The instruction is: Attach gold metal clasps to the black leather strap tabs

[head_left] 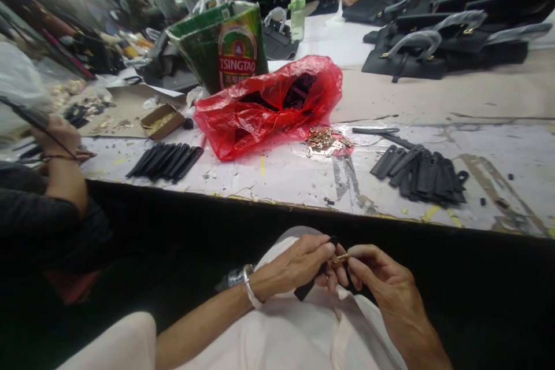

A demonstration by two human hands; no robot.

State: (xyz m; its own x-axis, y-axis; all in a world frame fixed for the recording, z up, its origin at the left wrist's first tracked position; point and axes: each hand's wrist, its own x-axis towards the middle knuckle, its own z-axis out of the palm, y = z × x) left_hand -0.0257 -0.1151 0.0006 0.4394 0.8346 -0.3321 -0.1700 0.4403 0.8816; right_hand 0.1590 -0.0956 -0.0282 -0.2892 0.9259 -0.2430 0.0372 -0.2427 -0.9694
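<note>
Over my lap, my left hand (306, 266) is closed on a black strap (305, 289), whose lower end sticks out below the fingers. A small gold-coloured metal clasp (340, 259) sits between the two hands, pinched by the thumb and fingers of my right hand (381, 277). The clasp is against or very near the strap; my fingers hide where they meet. On the table ahead lie a pile of similar black straps (427, 176) at the right and a heap of gold clasps (327, 141) beside a red plastic bag (269, 121).
A row of black straps (165, 162) lies left of the bag. Behind stand a green Tsingtao box (238, 46) and a small carton (162, 121) of gold pieces. Black handbags (403, 58) are stacked far right. Co-workers sit at the left and across the table (477, 101).
</note>
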